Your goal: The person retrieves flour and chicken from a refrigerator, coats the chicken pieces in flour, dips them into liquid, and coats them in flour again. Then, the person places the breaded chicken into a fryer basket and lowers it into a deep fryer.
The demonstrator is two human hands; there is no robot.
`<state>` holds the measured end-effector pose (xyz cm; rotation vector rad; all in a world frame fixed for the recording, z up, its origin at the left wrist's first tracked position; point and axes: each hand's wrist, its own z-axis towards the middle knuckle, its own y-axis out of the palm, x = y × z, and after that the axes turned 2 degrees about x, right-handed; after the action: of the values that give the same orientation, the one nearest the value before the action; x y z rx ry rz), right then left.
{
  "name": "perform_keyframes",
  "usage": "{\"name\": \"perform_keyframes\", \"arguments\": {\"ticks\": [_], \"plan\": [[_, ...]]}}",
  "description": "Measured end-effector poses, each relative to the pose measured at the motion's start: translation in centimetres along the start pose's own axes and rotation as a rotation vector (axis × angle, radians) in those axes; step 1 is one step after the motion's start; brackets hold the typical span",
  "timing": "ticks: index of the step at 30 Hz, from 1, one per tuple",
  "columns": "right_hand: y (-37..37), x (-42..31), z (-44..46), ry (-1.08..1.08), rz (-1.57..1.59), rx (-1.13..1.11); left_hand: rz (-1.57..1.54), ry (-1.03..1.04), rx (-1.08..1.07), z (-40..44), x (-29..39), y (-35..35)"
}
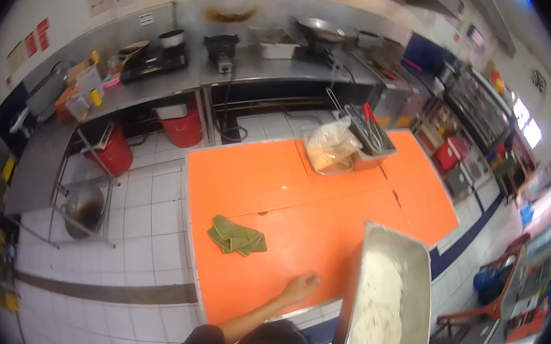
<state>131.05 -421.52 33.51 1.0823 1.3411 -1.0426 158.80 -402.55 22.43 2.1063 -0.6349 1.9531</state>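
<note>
My left hand (302,287) is over the front edge of the orange table (277,185), with its fingers curled in and nothing visible in them. To its right, apart from it, is a deep metal pan (426,290) with white powder like flour (381,294) in it. The pan overlaps the table's front right part in view and its near end runs out at the bottom. My right hand is not in sight. A crumpled green cloth (236,235) lies on the table's left side, beyond my left hand.
At the table's far side are a clear container (328,167) with a plastic bag (333,141) and a metal bin of utensils (376,146), one red-handled. Steel counters (148,88) with stoves and pans line the wall. Red buckets (183,129) and a big pot (85,210) stand low at left.
</note>
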Motion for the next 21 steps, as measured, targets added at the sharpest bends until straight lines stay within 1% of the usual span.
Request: {"name": "perform_keyframes", "arguments": {"ticks": [1,2,3,4,5,6,7,8,9,10,11,12,13,15,17,19,20,21], "plan": [[-1.2,0.2,-1.0,0.026,0.037,0.062,-0.039,-0.041,0.06,0.0,0.6,-2.0],[-1.6,0.6,-1.4,0.125,0.138,0.058,-0.119,0.003,0.1,0.1,0.8,-3.9],[-0.7,0.5,-2.1,0.31,0.237,0.034,-0.2,0.035,0.128,0.2,0.9,-5.7],[0.2,0.5,-2.8,0.498,0.33,0.027,-0.197,0.025,0.183,0.1,1.1,-7.3],[-0.6,4.1,-1.6,0.535,0.258,0.08,-0.193,0.013,0.238,0.2,1.5,-8.6],[-0.4,5.3,-1.8,0.522,0.257,0.099,-0.208,0.015,0.275,0.2,2.6,-9.5],[1.0,5.4,-1.2,0.562,0.233,0.083,-0.226,0.026,0.33,0.4,4.0,-10.1],[3.0,4.5,-1.1,0.562,0.241,0.094,-0.177,0.015,0.347,0.6,5.0,-10.4],[3.4,6.8,0.4,0.603,0.243,0.07,-0.129,0.017,0.367,0.8,5.7,-10.3],[4.7,7.6,1.7,0.698,0.263,0.08,-0.124,0.014,0.316,1.3,6.1,-9.7],[7.2,5.3,2.2,0.722,0.313,0.084,-0.099,0.017,0.298,1.8,6.3,-9.2],[7.7,7.5,3.9,0.746,0.302,0.04,-0.071,0.02,0.289,2.0,6.6,-8.6],[8.7,8.3,5.8,0.746,0.323,0.014,-0.059,0.037,0.252,2.5,7.1,-7.7],[10.1,9.0,10.0,0.691,0.266,-0.087,-0.07,0.079,0.216,3.2,7.9,-5.1],[11.1,9.6,14.6,0.641,0.172,-0.124,-0.052,0.089,0.187,2.7,9.0,-2.7],[11.8,8.1,18.9,0.552,-0.067,-0.225,0.005,0.141,0.135,3.1,10.1,0.8],[11.7,7.4,20.4,0.554,-0.055,-0.23,0.015,0.148,0.137,3.2,10.6,2.5],[11.3,6.7,21.5,0.455,0.021,-0.239,0.081,0.142,0.095,3.0,11.1,4.2]]}}
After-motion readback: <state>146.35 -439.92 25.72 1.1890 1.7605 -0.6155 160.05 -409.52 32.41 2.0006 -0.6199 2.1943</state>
